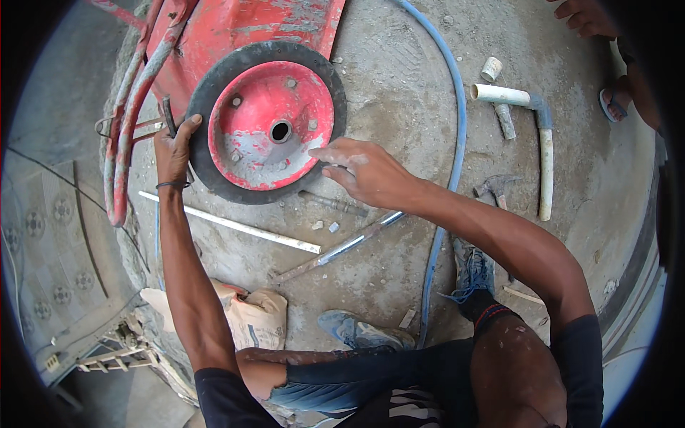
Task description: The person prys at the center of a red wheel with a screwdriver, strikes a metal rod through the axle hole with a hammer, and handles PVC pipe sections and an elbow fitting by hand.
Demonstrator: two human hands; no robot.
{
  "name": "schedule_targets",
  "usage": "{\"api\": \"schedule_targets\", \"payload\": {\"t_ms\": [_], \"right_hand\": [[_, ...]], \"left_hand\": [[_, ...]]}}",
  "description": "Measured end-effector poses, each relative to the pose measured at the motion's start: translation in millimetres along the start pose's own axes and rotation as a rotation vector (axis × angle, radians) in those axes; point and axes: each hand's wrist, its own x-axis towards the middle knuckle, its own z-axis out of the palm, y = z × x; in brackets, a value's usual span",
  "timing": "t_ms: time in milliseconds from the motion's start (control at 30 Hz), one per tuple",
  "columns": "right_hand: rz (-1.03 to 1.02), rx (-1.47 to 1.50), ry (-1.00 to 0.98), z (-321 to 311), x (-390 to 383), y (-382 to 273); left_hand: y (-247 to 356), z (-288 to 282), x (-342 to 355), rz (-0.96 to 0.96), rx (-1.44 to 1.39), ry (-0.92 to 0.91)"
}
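Bare knee (517, 371), left hand (173, 150) gripping the edge of a wheel (250, 128), right hand (364, 167) loosely open, finger at its red rim (224, 114), room on floor (399, 93) beside blue hose (462, 121)

Looks like matt rubber on the tyre (275, 52), scuffed painted metal on the rim (257, 118), rough concrete across the floor (399, 107), smooth plastic along the hose (461, 121).

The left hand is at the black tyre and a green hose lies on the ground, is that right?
Not quite: the head view shows the hose is blue, not green. The left hand is at the black tyre, as you said.
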Motion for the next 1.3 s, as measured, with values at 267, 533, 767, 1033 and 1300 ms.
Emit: {"api": "schedule_targets", "payload": {"t_ms": [267, 533, 767, 1033, 1300], "right_hand": [[-0.294, -0.424, -0.069, 26.6, 76.0, 28.3], [-0.247, -0.282, -0.137, 20.9, 81.2, 37.4], [-0.241, -0.234, -0.008, 25.4, 76.9, 36.7], [-0.188, -0.251, -0.005, -1.5, 56.3, 26.3], [0.519, -0.051, 0.111, -74.7, -91.5, 9.0]], "left_hand": [[18.3, 5.6, -5.8, 0.018, -0.028, 0.007], [17.7, 8.8, -5.1, 0.050, -0.034, 0.001], [16.6, 9.0, -4.5, 0.037, -0.031, -0.006], [43.8, 15.6, -20.5, 0.085, 0.020, -0.016], [110.1, 50.5, -35.5, 0.391, -0.027, 0.152]]}}
